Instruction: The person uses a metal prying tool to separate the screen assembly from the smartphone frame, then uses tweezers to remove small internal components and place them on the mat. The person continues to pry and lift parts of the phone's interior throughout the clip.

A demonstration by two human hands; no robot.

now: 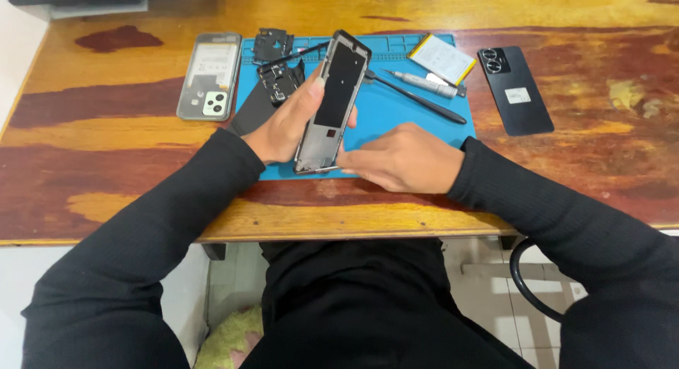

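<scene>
- The phone frame, a long metal-edged shell with a dark inner panel, stands tilted on its lower end on the blue work mat, near the mat's front edge, its upper end leaning away from the person.
- Judging by the loose parts around it, the phone is in pieces and the step in hand is work at the frame's lower end; the next move would call for a steady grip and a fine touch at that bottom edge.
- The left hand is wrapped around the frame's left side, thumb up along the edge, holding it up.
- The right hand lies low on the mat, fingers curled narrow, fingertips at the frame's bottom corner; whether it pinches anything small I cannot tell.
- Both forearms, in black sleeves, reach in from the front edge of the wooden tabletop.
- Behind the frame lie dark inner covers, a slim black pry tool and a grey screwdriver.
- A battery rests at the mat's far right corner; a black back cover lies off the mat to the right, another opened phone to the left.
</scene>
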